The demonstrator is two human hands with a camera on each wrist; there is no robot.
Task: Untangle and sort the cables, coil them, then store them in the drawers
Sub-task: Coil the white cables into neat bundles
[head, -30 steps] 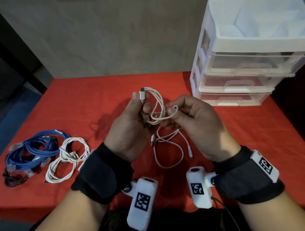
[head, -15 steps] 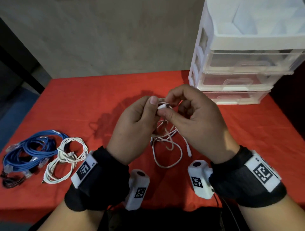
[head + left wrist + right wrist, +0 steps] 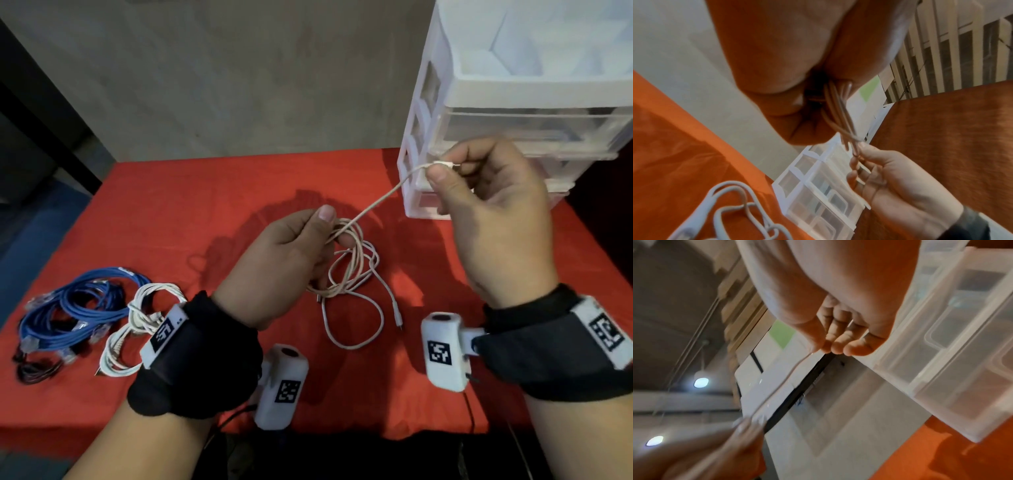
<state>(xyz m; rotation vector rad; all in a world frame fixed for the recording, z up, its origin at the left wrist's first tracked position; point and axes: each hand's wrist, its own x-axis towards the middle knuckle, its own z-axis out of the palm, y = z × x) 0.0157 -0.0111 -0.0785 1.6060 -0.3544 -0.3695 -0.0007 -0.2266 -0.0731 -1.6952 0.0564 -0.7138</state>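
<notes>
**Pulling one end free of the white cable knot**

So compared with half a second ago, when both hands were bunched together over the tangle, they're now spread apart. The right hand (image 3: 493, 205) has gone up and out toward the translucent white plastic drawer unit (image 3: 513, 85), pinching the small white plug end (image 3: 443, 163) of the thin off-white charging cable (image 3: 352, 270) between thumb and forefinger. The left hand (image 3: 284, 260) stays low over the red tablecloth (image 3: 171, 212), fingers curled around the bunched loops.

My read: one end is being drawn out of the knot, so we're still in the untangling stage, no coiling yet.

The pulled stretch runs as a taut line from the left hand's bundle up and to the right, plug pointing right at the drawers. The rest hangs in loose loops down to the cloth, another connector lying near the right wrist.

Off to the left sit a blue network cable bundle (image 3: 75, 308) and a coiled white cable (image 3: 137, 329), already sorted by the look of it.
</notes>
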